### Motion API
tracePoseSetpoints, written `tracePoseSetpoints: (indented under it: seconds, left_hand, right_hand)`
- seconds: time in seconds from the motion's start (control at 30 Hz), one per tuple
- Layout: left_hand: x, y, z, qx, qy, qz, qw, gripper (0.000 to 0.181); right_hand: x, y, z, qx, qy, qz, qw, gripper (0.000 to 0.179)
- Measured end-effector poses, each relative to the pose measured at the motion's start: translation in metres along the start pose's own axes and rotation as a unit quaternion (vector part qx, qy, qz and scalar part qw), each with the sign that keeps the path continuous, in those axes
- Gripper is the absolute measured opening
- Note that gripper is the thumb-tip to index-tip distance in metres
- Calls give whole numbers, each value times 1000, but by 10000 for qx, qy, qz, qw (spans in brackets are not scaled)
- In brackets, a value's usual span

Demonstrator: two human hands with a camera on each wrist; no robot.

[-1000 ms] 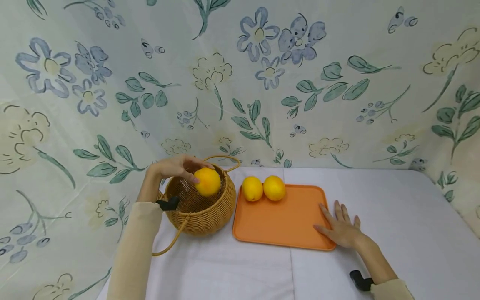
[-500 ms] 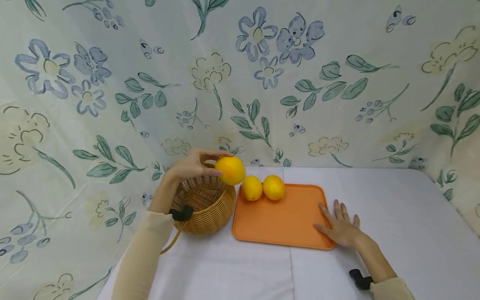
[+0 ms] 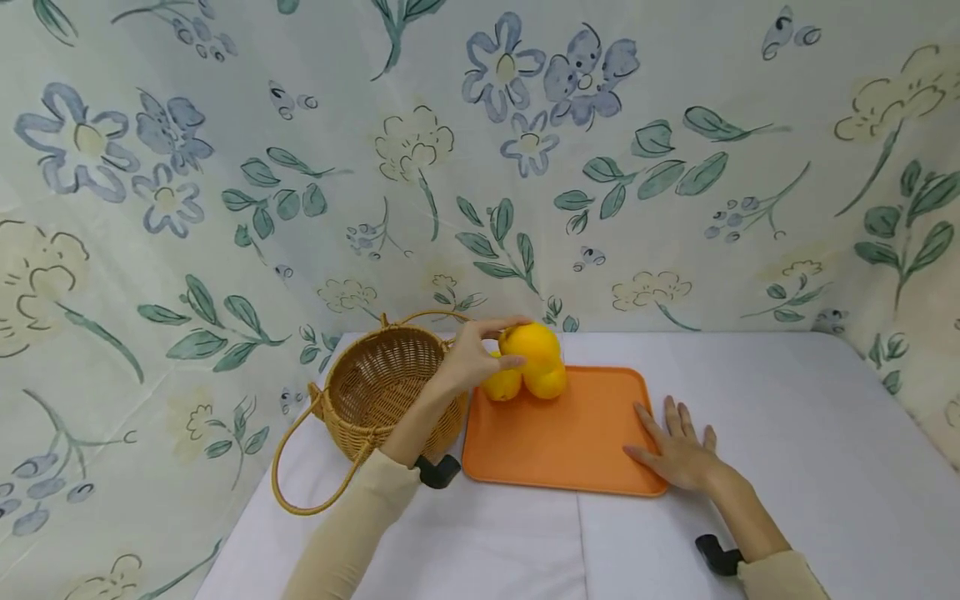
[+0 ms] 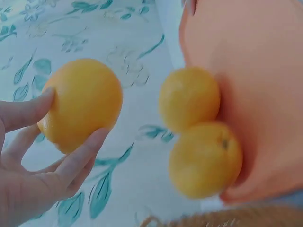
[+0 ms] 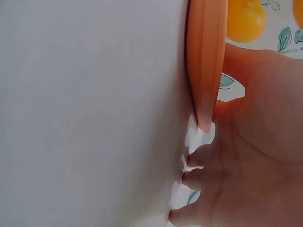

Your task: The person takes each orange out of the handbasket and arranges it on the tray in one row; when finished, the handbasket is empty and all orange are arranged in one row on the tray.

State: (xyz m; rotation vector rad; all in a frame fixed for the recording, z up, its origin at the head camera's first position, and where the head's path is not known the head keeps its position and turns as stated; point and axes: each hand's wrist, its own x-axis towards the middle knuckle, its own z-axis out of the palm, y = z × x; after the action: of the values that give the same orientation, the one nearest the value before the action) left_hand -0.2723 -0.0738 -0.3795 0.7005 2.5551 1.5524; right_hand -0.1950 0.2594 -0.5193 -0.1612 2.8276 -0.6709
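In the head view my left hand [image 3: 474, 358] pinches a yellow-orange orange [image 3: 534, 342] between thumb and fingers, over the back left of an orange tray [image 3: 558, 442]. Two more oranges lie side by side in that corner, a left orange [image 3: 501, 384] and a right orange [image 3: 546, 382] partly hidden behind the held one. The left wrist view shows the held orange [image 4: 85, 101] apart from both. At the tray's right side my right hand [image 3: 681, 457] rests with fingers spread, the thumb over the rim. Part of the tray's edge [image 5: 207, 56] shows beside it in the right wrist view.
Left of the tray stands a round wicker basket [image 3: 347, 433], its interior partly hidden by my left forearm. One looped handle [image 3: 277, 467] hangs outward to the front left. A white cloth [image 3: 510, 542] covers the table, with a floral curtain [image 3: 450, 167] behind.
My left hand has carried the orange up out of the basket and rightward to above the two oranges at the tray's corner. The right hand stays in place on the tray's edge.
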Motion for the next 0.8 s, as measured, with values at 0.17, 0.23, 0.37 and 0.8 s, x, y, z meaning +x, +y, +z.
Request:
tracePoseSetpoints:
  seconds: [0.17,0.23,0.37,0.8]
  left_hand:
    - [10,-6,51,-118,214,-13,9997,54]
    - [13,-10,73,-123,426,-20,9990,54]
    - [15,-18,113,-52,971,-85,9952,54]
    - [11,-27,171,1160,1424,-25,9830,50]
  right_hand:
    - [0,1,-1,-6,-67,75,9999,91]
    - [0,1,-2,-13,-105,114,9999,91]
    - [1,0,-3,-9,-173,183,9997,92]
    - [2,2,-2,-12,-160,140,9998,91]
